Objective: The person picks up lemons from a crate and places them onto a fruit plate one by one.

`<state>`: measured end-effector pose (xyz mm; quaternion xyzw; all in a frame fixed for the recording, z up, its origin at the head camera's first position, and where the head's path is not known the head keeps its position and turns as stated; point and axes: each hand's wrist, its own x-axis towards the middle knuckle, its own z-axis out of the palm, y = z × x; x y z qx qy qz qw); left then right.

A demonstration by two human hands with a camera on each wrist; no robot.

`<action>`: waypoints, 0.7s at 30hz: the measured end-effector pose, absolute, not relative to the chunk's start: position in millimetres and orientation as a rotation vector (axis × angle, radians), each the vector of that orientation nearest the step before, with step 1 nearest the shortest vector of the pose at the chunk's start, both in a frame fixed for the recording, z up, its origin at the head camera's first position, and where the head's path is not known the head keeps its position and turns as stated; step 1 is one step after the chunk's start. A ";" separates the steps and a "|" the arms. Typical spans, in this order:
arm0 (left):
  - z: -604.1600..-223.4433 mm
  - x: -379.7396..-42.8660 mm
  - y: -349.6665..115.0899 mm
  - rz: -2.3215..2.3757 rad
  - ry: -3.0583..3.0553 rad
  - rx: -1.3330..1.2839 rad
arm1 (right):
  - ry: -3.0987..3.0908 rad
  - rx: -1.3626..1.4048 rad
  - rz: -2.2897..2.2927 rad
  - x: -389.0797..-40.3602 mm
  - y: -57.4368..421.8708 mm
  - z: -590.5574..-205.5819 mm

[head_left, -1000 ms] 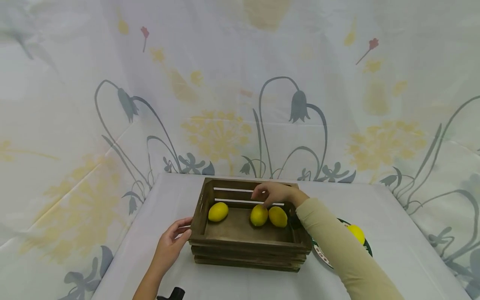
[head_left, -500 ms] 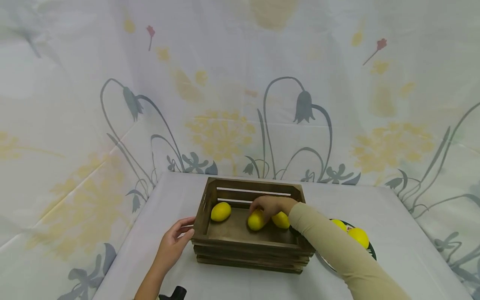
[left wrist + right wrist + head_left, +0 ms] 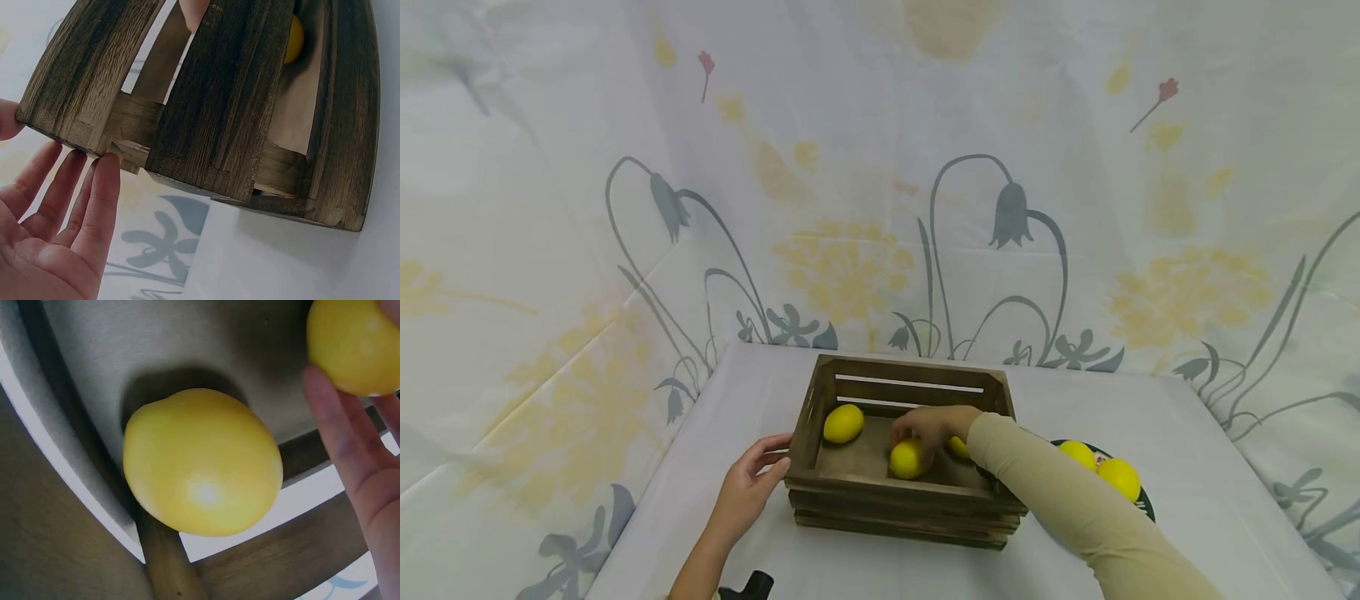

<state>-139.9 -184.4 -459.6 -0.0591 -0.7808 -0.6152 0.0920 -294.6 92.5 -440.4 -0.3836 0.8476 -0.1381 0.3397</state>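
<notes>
A dark brown slatted wooden crate (image 3: 898, 497) stands on the table with lemons inside. My right hand (image 3: 928, 425) reaches down into it and grips a lemon (image 3: 907, 460) near the crate floor; in the right wrist view the fingers lie along that lemon's side. Another lemon (image 3: 200, 462) sits close by in the crate's right part, half covered by my hand in the head view. A third lemon (image 3: 843, 423) rests at the crate's left end. My left hand (image 3: 745, 483) touches the left end from outside, its fingertips (image 3: 107, 167) against the wood, fingers nearly straight.
Right of the crate is a round plate with a dark patterned rim (image 3: 1145, 505); two lemons (image 3: 1118, 478) show on it, and my right sleeve (image 3: 1067, 500) covers part of it. A white cloth (image 3: 1210, 500) covers the table. A floral curtain (image 3: 880, 167) hangs behind.
My right hand has lowered onto the middle lemon, taken hold of it and shifted it toward the crate's near side. My left hand keeps its place on the crate.
</notes>
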 end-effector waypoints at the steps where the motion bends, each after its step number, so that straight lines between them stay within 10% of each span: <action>1: -459.8 -140.0 -184.4 -1.824 -2.319 -0.175 | 2.217 -1.010 -0.362 -294.8 92.4 -440.0; 21: -458.5 -139.0 -183.2 -1.820 -2.324 -0.144 | 2.331 -1.279 -0.945 -298.1 89.5 -415.9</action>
